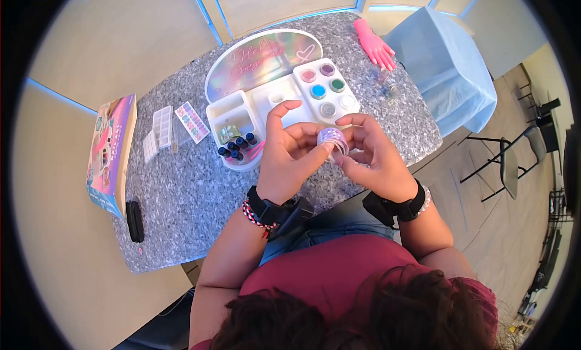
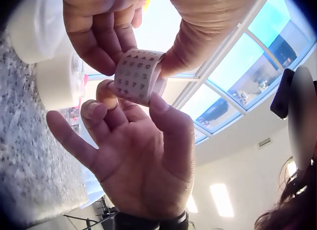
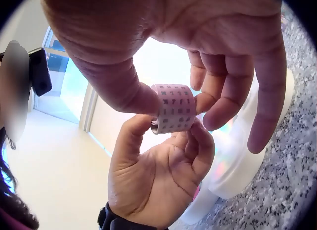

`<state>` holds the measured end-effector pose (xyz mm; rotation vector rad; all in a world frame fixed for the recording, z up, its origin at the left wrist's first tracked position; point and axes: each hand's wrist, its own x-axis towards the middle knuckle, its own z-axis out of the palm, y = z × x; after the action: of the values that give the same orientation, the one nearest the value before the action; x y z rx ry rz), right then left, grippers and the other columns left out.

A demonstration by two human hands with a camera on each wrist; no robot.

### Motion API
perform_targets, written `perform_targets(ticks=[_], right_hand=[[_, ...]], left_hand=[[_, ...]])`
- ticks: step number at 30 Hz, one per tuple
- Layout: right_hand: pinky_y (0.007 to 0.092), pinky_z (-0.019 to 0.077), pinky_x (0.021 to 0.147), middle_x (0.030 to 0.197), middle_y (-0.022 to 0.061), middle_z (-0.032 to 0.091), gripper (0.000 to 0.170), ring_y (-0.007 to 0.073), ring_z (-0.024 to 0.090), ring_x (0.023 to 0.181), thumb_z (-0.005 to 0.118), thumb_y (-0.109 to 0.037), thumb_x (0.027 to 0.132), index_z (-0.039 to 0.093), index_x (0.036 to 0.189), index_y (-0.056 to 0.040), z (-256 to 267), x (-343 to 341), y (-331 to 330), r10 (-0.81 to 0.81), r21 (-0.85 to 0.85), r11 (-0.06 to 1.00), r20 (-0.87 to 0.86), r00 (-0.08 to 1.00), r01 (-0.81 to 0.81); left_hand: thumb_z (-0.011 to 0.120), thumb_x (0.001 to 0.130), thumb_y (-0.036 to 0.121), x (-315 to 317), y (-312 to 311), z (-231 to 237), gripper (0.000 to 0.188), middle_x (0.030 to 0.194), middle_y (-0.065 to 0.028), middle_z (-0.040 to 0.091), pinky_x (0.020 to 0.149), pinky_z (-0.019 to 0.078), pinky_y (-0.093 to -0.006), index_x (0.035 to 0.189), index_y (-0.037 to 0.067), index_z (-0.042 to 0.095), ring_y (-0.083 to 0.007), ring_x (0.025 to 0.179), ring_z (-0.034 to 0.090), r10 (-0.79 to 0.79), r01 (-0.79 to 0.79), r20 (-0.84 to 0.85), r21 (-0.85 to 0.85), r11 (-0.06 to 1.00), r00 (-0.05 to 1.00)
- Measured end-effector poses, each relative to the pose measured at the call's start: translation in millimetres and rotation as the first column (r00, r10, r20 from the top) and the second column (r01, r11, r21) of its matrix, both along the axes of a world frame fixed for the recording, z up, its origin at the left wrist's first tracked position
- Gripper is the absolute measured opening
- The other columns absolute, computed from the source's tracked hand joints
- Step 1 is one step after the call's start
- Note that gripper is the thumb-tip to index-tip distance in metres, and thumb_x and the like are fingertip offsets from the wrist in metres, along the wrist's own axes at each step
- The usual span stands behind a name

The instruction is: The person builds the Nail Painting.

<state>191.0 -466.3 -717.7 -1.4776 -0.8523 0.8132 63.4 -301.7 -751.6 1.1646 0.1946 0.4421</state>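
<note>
A small curled roll of letter stickers [image 1: 331, 135] is held up between both hands, above the near side of the table. My left hand [image 1: 289, 163] pinches one side of it between thumb and fingers, its index finger raised. On the other side, my right hand [image 1: 380, 163] pinches it with thumb and fingertips. Rows of tiny printed letters cover the pale outer face of the roll [image 2: 137, 75] in the left wrist view. From the right wrist, the roll [image 3: 174, 108] looks pinkish white, and its strip curls round in a ring.
Behind the hands stands a white nail-art station [image 1: 282, 102] with a shiny sign [image 1: 260, 62], glitter pots [image 1: 318, 91] and several dark-capped bottles [image 1: 237, 148]. A sticker sheet [image 1: 192, 123], white trays [image 1: 161, 127], a box [image 1: 111, 153] and a black case [image 1: 134, 221] lie left; a pink practice hand [image 1: 375, 46] lies far right.
</note>
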Motion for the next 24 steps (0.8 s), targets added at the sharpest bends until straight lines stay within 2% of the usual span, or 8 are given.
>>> perform_targets(ticks=[4, 6, 7, 9, 12, 18, 20, 24], right_hand=[[0.0301, 0.0580, 0.093, 0.120, 0.0041, 0.069, 0.047, 0.0098, 0.065, 0.102, 0.075, -0.006, 0.101, 0.052, 0.141, -0.0033, -11, 7, -1, 0.015, 0.068, 0.998, -0.113, 0.993, -0.007], [0.0309, 0.0610, 0.094, 0.120, 0.0054, 0.071, 0.032, 0.0101, 0.067, 0.104, 0.073, -0.009, 0.105, 0.061, 0.134, -0.0023, -11, 10, -2, -0.083, 0.129, 0.982, -0.356, 0.931, 0.137], [0.0309, 0.0610, 0.094, 0.120, 0.0054, 0.071, 0.032, 0.0101, 0.067, 0.104, 0.073, -0.009, 0.105, 0.061, 0.134, -0.0023, -13, 13, -4, -0.084, 0.129, 0.982, -0.356, 0.931, 0.138], [0.0330, 0.0635, 0.094, 0.117, 0.0067, 0.074, 0.020, 0.0106, 0.069, 0.103, 0.071, -0.012, 0.108, 0.067, 0.124, -0.0007, -18, 22, -8, -0.090, 0.143, 0.978, -0.380, 0.921, 0.154], [0.0315, 0.0635, 0.089, 0.112, 0.0072, 0.076, 0.018, 0.0112, 0.071, 0.097, 0.070, -0.014, 0.109, 0.071, 0.118, 0.0012, -25, 28, -11, -0.084, 0.163, 0.975, -0.349, 0.933, 0.148], [0.0273, 0.0598, 0.083, 0.108, 0.0062, 0.078, 0.019, 0.0110, 0.071, 0.092, 0.070, -0.013, 0.109, 0.074, 0.119, 0.0025, -18, 26, -13, -0.097, 0.064, 0.991, -0.261, 0.961, 0.118], [0.0273, 0.0594, 0.083, 0.108, 0.0063, 0.078, 0.019, 0.0110, 0.072, 0.092, 0.070, -0.013, 0.109, 0.074, 0.119, 0.0026, -18, 26, -13, -0.085, 0.065, 0.992, -0.262, 0.961, 0.106], [0.0274, 0.0592, 0.084, 0.109, 0.0065, 0.078, 0.020, 0.0110, 0.071, 0.094, 0.069, -0.013, 0.109, 0.074, 0.119, 0.0031, -20, 26, -13, -0.080, 0.067, 0.993, -0.234, 0.969, 0.098]], left_hand=[[0.073, 0.100, -0.003, 2, 1, 1, 0.078, 0.125, -0.0213, 0.073, 0.097, 0.0595, -0.0358, 0.158, 0.007, 0.022, -0.0207, 0.111, 0.074, 0.017, -0.017, 0.011, -0.006, 1.000, 1.000], [0.072, 0.100, -0.003, 3, 3, 2, 0.075, 0.126, -0.0216, 0.073, 0.097, 0.0594, -0.0354, 0.158, 0.007, 0.024, -0.0204, 0.112, 0.073, 0.035, -0.035, 0.015, 0.017, 0.999, 0.999], [0.072, 0.101, -0.002, 3, 4, 3, 0.073, 0.127, -0.0218, 0.074, 0.097, 0.0591, -0.0351, 0.157, 0.006, 0.026, -0.0202, 0.113, 0.073, 0.033, -0.033, 0.020, -0.006, 0.999, 0.999], [0.072, 0.102, -0.002, 4, 4, 3, 0.071, 0.128, -0.0220, 0.074, 0.098, 0.0589, -0.0347, 0.157, 0.005, 0.028, -0.0200, 0.115, 0.073, 0.032, -0.031, 0.025, -0.029, 0.999, 0.999], [0.072, 0.102, -0.002, 4, 2, 3, 0.070, 0.130, -0.0222, 0.074, 0.099, 0.0584, -0.0351, 0.157, 0.005, 0.029, -0.0204, 0.116, 0.072, 0.018, -0.018, 0.026, -0.016, 1.000, 0.999], [0.073, 0.103, -0.001, 4, 1, 2, 0.069, 0.132, -0.0226, 0.074, 0.102, 0.0573, -0.0364, 0.156, 0.006, 0.030, -0.0216, 0.118, 0.072, -0.014, 0.013, 0.040, 0.008, 1.000, 0.999], [0.068, 0.104, -0.003, 4, 3, -1, 0.067, 0.135, -0.0275, 0.071, 0.106, 0.0573, -0.0405, 0.158, 0.006, 0.029, -0.0268, 0.124, 0.071, -0.032, 0.027, 0.056, 0.078, 0.997, 0.998], [0.067, 0.105, -0.002, 5, 1, -1, 0.064, 0.136, -0.0283, 0.071, 0.107, 0.0566, -0.0402, 0.157, 0.006, 0.030, -0.0269, 0.126, 0.070, -0.058, 0.055, 0.060, 0.050, 0.997, 0.996]])
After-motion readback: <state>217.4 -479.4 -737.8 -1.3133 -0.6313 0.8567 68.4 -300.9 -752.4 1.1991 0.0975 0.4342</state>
